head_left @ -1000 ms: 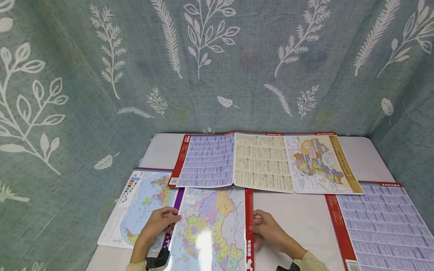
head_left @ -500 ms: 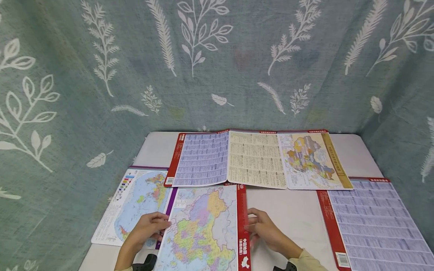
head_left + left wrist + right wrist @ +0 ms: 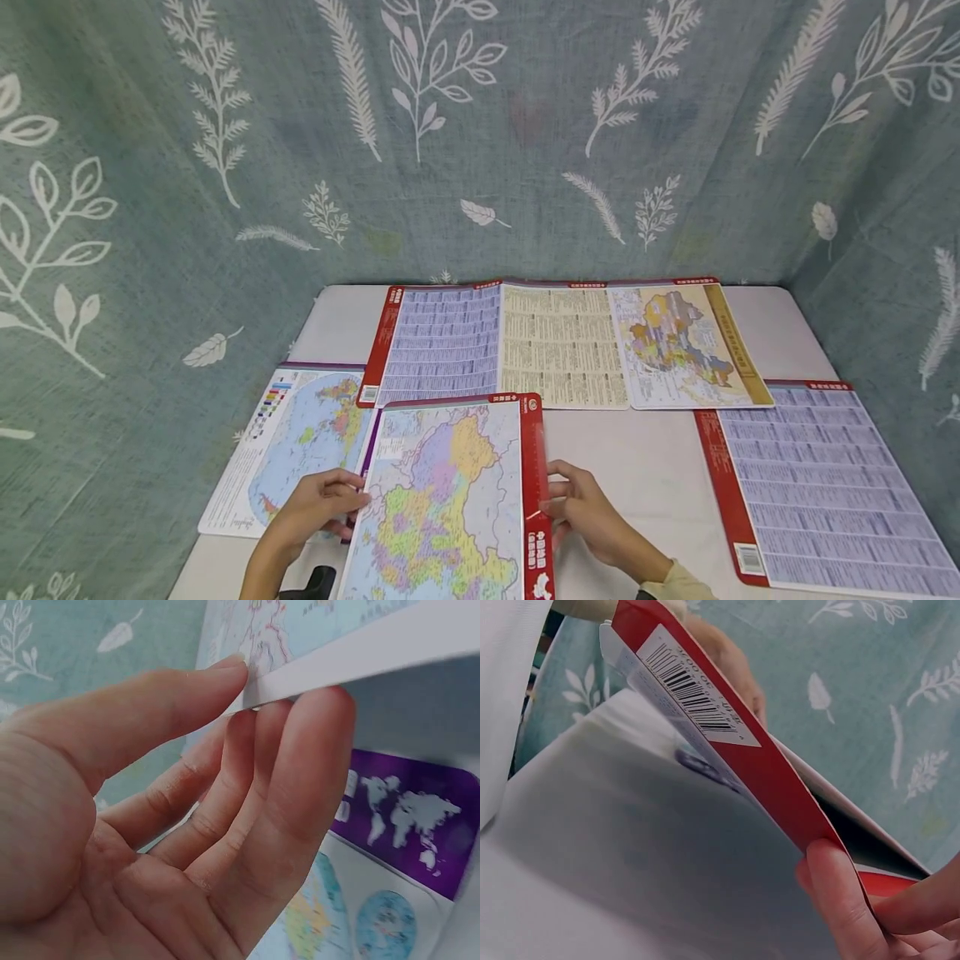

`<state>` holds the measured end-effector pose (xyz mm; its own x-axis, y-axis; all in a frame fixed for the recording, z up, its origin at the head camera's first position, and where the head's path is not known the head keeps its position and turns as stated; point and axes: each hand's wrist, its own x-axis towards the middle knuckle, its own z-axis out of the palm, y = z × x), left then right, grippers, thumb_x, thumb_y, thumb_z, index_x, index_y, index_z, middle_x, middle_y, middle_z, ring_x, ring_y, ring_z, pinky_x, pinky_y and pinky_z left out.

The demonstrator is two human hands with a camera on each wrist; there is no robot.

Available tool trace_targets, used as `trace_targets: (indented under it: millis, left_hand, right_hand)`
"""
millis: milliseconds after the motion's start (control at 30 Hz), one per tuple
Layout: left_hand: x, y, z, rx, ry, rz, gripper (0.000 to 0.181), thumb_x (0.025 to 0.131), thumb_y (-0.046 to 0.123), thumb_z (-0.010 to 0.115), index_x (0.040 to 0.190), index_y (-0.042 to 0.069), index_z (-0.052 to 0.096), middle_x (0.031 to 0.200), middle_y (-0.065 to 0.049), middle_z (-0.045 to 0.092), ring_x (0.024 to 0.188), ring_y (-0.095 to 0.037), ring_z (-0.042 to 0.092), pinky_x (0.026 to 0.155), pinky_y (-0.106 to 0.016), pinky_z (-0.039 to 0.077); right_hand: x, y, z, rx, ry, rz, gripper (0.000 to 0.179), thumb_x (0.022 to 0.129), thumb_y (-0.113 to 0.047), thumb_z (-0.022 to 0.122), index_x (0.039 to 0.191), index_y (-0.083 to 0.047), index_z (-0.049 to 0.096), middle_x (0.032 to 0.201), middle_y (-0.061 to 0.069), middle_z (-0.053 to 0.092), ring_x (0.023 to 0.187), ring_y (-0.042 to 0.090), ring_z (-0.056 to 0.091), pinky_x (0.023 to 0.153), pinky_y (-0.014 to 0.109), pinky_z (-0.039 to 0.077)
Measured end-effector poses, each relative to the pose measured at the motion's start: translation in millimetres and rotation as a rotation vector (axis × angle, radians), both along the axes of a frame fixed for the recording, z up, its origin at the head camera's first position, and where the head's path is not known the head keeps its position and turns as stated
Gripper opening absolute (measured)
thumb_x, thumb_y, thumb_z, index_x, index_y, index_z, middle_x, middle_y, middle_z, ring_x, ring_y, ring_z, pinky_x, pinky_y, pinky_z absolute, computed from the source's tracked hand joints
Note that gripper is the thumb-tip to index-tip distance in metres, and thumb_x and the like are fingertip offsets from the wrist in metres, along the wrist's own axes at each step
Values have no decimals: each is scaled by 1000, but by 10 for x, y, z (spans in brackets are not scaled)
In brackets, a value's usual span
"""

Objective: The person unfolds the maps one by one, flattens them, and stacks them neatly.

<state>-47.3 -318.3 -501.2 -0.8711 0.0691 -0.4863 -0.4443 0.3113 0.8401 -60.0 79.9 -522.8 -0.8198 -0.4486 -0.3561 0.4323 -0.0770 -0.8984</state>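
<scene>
Between the hands is a folded map (image 3: 442,492) with a coloured country print and a red strip along its right side. The left hand (image 3: 318,508) pinches its left edge; in the left wrist view the thumb (image 3: 172,697) lies on the printed face and the fingertips press from beneath. At the red strip, the right hand (image 3: 585,512) pinches the other edge. The right wrist view shows the strip's back with a barcode (image 3: 697,690) and a dark gap between the folded layers. The map is raised above the table, over part of a world map (image 3: 300,450) with a purple border.
Behind the held map, an unfolded three-panel sheet (image 3: 562,346) lies along the back of the white table (image 3: 600,450). To the right is a purple-lined text sheet (image 3: 817,492) with a red border. A leaf-patterned green cloth (image 3: 480,142) hangs behind and at the sides.
Both hands have lifted the folded map; its top red edge now shows and overlaps the sheet behind. The head view has shifted slightly, so everything sits a little further left.
</scene>
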Motion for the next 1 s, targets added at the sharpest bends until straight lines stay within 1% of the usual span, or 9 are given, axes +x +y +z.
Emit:
trace_targets:
  millis: [167,300,400,500,633,733,867,1000]
  left_hand:
    - [-19,73,84,-11,22,8,46,85,19,72,116,-10,55,85,-10,64,74,-27,62,59,-40,56]
    - [-47,136,114,-25,35,26,47,83,20,73,117,-8,56,85,-12,65,72,-27,62,60,-41,56]
    - [-56,162,133,-47,41,46,47,82,20,74,116,-7,57,85,-12,66,71,-26,62,60,-40,56]
    - [-58,171,158,-54,57,53,46,83,20,74,116,-7,57,85,-13,66,69,-28,63,60,-41,56]
    - [-83,193,209,-44,87,44,45,84,17,72,118,-7,56,87,-15,65,71,-29,63,61,-42,56]
    - [-107,226,254,-45,104,58,44,84,16,72,119,-6,56,88,-15,65,73,-27,64,62,-41,56]
    - [-148,295,318,-54,123,97,44,83,13,73,119,-7,57,86,-15,64,73,-24,63,61,-39,56]
    - [-199,362,377,-59,139,118,46,82,11,74,120,-7,56,86,-16,63,72,-23,64,61,-39,56]
  right_hand:
    - [7,33,35,1,5,-27,45,78,10,54,122,9,44,102,18,68,81,27,67,53,29,53]
    - [7,63,48,6,11,-52,46,78,10,53,123,9,43,103,19,67,82,28,67,53,30,53]
    - [-7,79,45,11,10,-52,46,78,10,53,123,8,43,103,19,67,84,28,67,54,31,54]
    - [-34,83,54,13,23,-50,45,79,10,53,123,8,44,104,19,68,85,30,67,55,31,54]
    - [-90,102,93,17,63,-49,45,79,9,54,122,9,44,105,19,67,86,31,67,55,31,55]
    - [-135,125,131,21,87,-51,44,80,8,55,122,10,44,106,19,67,86,30,68,55,30,54]
    - [-185,157,176,30,94,-57,44,80,8,55,122,9,44,105,20,67,82,29,68,53,27,53]
    - [-227,188,211,38,101,-64,43,80,8,56,122,9,44,104,20,67,80,28,67,53,27,52]
